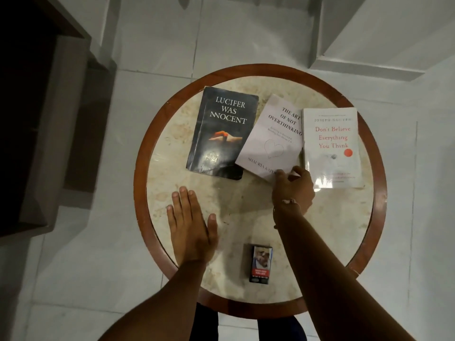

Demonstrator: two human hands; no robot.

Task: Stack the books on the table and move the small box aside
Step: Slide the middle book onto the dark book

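Three books lie side by side on a round marble table (246, 217). A black book (221, 131) is on the left, a pale lilac book (273, 136) lies tilted in the middle with its left edge over the black one, and a white book (331, 148) is on the right. My right hand (293, 188) pinches the lilac book's near right corner. My left hand (190, 225) rests flat on the table, fingers apart, holding nothing. A small box (261, 264) stands near the front edge between my forearms.
The table has a brown wooden rim (140, 168). White floor tiles surround it. Dark wooden furniture (44, 119) stands to the left, and a white step or ledge (369, 45) sits at the back right.
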